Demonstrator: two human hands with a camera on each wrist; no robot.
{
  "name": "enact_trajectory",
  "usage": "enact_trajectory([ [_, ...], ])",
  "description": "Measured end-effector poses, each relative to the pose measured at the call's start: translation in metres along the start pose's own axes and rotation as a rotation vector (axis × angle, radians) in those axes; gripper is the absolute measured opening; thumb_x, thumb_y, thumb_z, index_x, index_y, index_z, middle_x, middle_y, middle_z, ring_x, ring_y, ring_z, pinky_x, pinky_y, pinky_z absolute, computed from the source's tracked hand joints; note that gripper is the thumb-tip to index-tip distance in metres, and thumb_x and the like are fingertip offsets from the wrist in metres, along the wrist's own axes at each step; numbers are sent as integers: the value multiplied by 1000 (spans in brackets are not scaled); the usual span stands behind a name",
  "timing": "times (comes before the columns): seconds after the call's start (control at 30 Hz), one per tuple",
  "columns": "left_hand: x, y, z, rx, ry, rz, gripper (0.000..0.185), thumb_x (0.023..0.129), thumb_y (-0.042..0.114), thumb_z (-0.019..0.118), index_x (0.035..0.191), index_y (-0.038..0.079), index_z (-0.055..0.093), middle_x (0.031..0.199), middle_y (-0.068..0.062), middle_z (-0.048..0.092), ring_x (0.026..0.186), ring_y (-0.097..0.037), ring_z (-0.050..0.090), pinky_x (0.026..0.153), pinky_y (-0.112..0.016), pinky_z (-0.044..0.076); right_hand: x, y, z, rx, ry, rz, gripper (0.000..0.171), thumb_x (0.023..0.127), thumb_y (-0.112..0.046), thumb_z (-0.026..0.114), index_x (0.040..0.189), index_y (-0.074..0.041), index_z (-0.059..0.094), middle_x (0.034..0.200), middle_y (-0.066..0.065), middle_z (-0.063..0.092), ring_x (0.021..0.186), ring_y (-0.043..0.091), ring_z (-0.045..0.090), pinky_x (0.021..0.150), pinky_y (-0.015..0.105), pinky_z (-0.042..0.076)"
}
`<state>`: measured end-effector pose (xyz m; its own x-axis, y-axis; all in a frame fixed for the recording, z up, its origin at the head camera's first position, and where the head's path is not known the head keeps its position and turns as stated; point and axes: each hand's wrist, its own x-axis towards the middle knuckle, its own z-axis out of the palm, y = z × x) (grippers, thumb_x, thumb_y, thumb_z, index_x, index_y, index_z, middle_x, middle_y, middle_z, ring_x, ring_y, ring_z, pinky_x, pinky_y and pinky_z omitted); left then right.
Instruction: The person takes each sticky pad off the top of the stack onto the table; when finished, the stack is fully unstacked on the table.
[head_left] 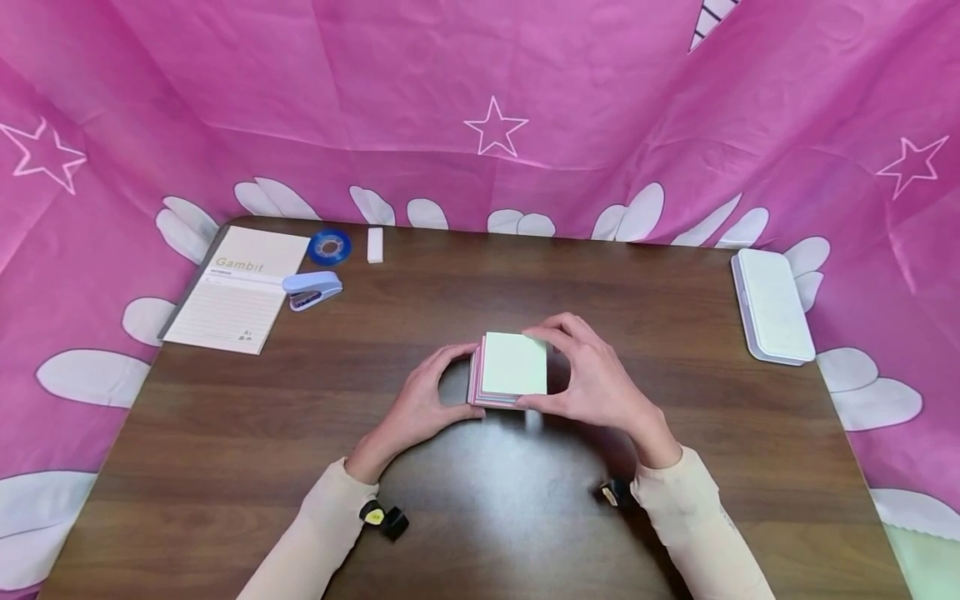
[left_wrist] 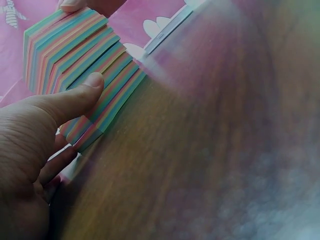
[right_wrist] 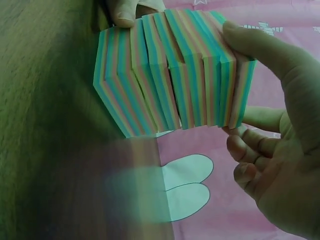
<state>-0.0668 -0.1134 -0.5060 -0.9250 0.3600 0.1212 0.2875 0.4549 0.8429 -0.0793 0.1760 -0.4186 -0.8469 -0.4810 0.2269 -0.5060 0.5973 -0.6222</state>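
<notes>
A tall stack of square sticky notes (head_left: pixel 513 364) stands at the middle of the table, pale green on top with multicoloured layered sides. My left hand (head_left: pixel 422 400) grips its lower part from the left, thumb on the near side and fingers on the far side. From the right, my right hand (head_left: pixel 600 382) pinches the upper part between thumb and fingers. In the left wrist view, the striped layers of the stack (left_wrist: pixel 75 50) sit slightly unevenly. The right wrist view shows small offsets and gaps between blocks of the stack (right_wrist: pixel 187 75).
At the back left of the wooden table (head_left: pixel 420 517) lie a notebook (head_left: pixel 232 292), a light blue stapler (head_left: pixel 313 289), a blue tape roll (head_left: pixel 330 247) and a white eraser (head_left: pixel 375 246). A white case (head_left: pixel 774 307) lies at the right. A pink curtain (head_left: pixel 405 100) hangs behind.
</notes>
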Motion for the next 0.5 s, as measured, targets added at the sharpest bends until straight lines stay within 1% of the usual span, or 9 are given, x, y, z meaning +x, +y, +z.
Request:
enact_trajectory([
  [0.1,0,0,0,9,-3,8,95,78,24,105,159,14,57,156,-5,62,149,-26,55,126,-53,40,1,3,-1,70,9,-14,83,70,-36,107,142,-13,73,133,2,65,123,21,63,100,51,55],
  [0.2,1,-1,0,26,-4,16,95,78,24,105,159,14,57,156,-6,62,149,-27,54,126,-53,39,3,6,-6,134,26,-29,82,70,-31,107,142,-12,73,133,4,64,118,21,62,99,53,54],
  [0.27,1,-2,0,41,-6,16,95,78,24,104,159,14,56,157,-6,62,150,-27,54,126,-54,39,6,11,-10,159,42,-29,82,70,-29,107,143,-13,72,133,4,64,117,21,62,98,55,54],
  [0.37,0,-2,0,55,-10,6,94,79,24,104,160,14,56,157,-6,61,150,-28,54,126,-55,40,13,22,-18,163,71,-15,83,71,-26,107,144,-13,72,135,5,63,118,21,61,96,53,52],
  [0.5,-1,-1,1,64,-20,-15,94,80,24,104,160,14,55,158,-7,60,150,-29,53,126,-56,40,21,44,-24,185,101,7,81,72,-19,106,145,-11,72,135,7,62,116,24,59,87,43,48],
])
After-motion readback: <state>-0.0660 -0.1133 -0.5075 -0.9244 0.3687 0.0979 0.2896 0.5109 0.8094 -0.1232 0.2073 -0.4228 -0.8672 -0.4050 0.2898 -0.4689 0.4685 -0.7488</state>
